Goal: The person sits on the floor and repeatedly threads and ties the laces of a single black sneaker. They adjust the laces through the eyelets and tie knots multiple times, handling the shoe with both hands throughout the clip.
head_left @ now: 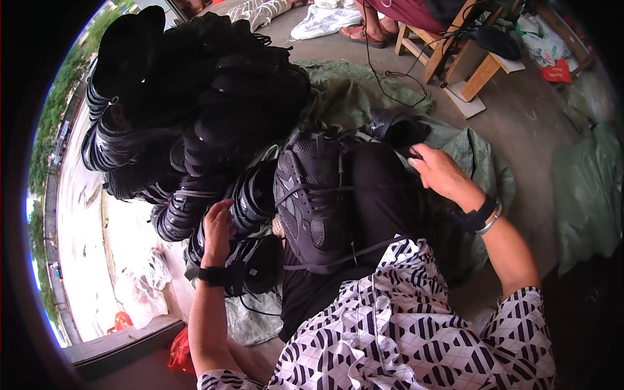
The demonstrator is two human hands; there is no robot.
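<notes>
A dark grey and black sneaker upper (311,201) lies across my lap, its mesh and eyelets facing up. Dark laces run over it, and one loose lace (364,252) trails across my thighs below. My left hand (218,231) is closed in a pinch to the left of it, in front of stacked black shoe uppers (185,205); whatever is between the fingertips is hidden. Right of my knee, my right hand (445,174) pinches something small and dark that I cannot make out. Just beyond that hand sits another dark shoe upper (396,128).
A high heap of black shoe uppers (214,97) rises at the far left. Green sheeting (338,84) covers the floor ahead. A wooden stool (481,75), a dark cable (383,84) and another person's sandalled feet (367,34) are farther off. A green sack (588,195) stands at right.
</notes>
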